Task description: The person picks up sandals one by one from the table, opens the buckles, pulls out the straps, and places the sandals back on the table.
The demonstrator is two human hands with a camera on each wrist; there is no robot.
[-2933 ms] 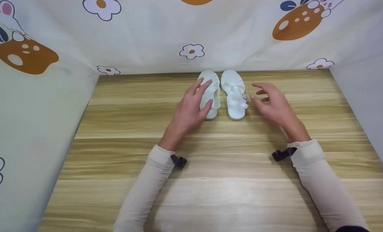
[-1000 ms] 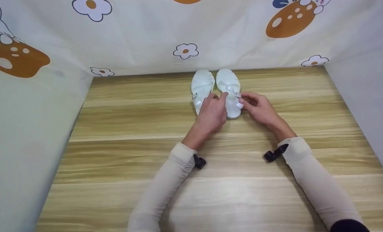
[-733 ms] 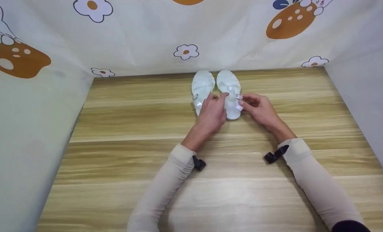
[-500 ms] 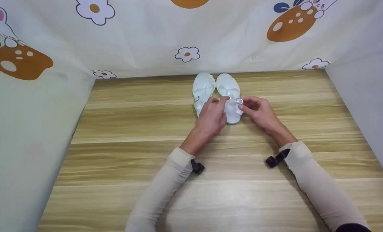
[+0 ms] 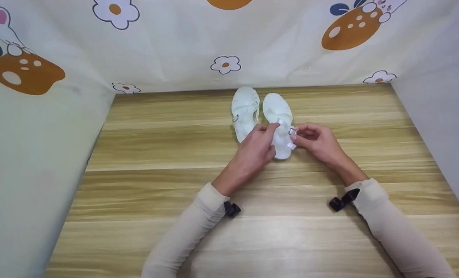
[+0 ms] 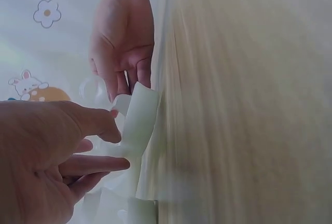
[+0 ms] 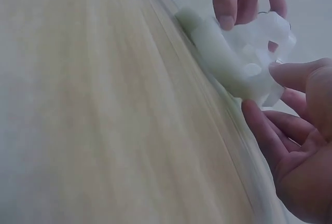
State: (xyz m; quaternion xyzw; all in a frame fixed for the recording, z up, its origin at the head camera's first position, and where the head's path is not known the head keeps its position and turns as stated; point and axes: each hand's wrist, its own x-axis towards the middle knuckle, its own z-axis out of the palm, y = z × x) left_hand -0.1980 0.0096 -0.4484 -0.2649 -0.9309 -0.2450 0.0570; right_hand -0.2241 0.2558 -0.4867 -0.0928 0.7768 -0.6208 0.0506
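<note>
Item: pair of white jelly sandals, upper centre of the head view, on the wooden worktop [image 5: 144,154]; no brand, label or writing legible on either.

Right sandal [image 5: 279,116]: toe toward the printed curtain [image 5: 175,46], heel nearest me; my left hand [image 5: 254,148] pinches its strap [image 5: 280,124] between thumb and forefinger; my right hand [image 5: 317,141] pinches the small buckle [image 5: 292,132] at its outer side, fingers curled in.

Left sandal [image 5: 245,110]: flat on the worktop, just beside its partner, my left hand covering its heel.

Curtain: flowers, orange mushroom shapes, a rabbit at the upper left; pictures only, no lettering.

Change from half a second ago: the right sandal sits lower in the frame, drawn toward me, its toe no longer level with the left one's; both hands have come back with it, holding the same places.
</note>
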